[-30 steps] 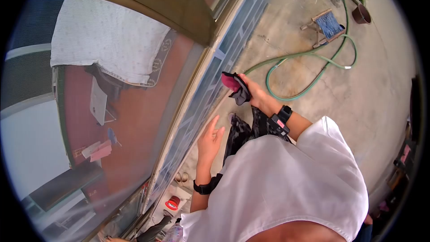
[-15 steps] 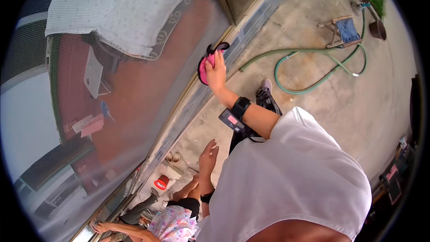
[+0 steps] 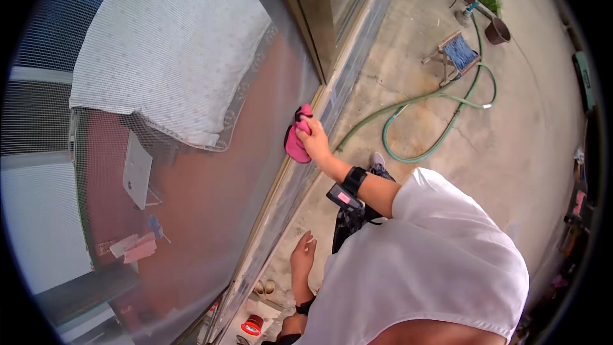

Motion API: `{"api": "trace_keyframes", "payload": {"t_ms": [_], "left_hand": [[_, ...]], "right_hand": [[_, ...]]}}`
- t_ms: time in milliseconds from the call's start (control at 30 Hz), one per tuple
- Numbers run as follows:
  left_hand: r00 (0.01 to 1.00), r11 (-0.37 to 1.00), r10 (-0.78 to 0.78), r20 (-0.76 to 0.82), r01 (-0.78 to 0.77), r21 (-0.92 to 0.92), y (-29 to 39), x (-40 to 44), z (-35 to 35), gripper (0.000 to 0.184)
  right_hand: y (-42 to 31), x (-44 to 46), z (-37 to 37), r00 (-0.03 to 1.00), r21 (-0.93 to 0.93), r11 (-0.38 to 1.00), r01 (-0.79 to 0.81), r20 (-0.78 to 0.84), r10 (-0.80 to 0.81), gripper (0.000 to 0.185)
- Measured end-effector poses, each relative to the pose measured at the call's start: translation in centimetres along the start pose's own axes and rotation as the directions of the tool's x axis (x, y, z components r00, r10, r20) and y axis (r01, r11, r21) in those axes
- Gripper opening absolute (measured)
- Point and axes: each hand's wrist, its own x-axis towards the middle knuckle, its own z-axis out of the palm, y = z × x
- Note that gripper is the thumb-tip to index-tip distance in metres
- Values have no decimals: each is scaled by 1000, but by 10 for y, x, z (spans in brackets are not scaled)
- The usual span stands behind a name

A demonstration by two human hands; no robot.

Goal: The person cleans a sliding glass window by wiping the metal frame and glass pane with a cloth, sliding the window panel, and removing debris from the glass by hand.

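Observation:
My right hand point(image 3: 314, 142) grips a bunched pink cloth point(image 3: 297, 148) with black trim. It presses the cloth against the lower frame point(image 3: 281, 179) of a large window with a mesh screen point(image 3: 223, 217). Lower in the view, my left hand point(image 3: 303, 254) hangs beside my body, fingers loosely apart and nothing in them. Each wrist wears a black band, and a small black device point(image 3: 345, 197) sits by the right one.
Green hose point(image 3: 418, 156) loops over the concrete by a folding stool point(image 3: 460, 51) with a blue seat. A brown bucket point(image 3: 497, 30) stands behind it. Near the wall are a red container point(image 3: 252, 324) and a pair of shoes point(image 3: 265, 287).
The view has shifted, and the co-worker at the lower left has mostly left it. The cloth has become more bunched under my right hand along the window frame.

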Motion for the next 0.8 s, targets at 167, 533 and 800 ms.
{"api": "trace_keyframes", "payload": {"t_ms": [167,533,800], "left_hand": [[993,994,112,25,-112,-12,29,30,-17,40],[977,983,182,-112,-181,17,147,71,26,39],[984,998,5,-176,-16,-66,170,59,67,38]], "right_hand": [[-55,6,-58,945,540,782,-310,85,315,30],[-245,95,-62,685,132,673,728,-93,-723,60],[-290,137,-82,252,50,255,966,64,-966,60]]}}
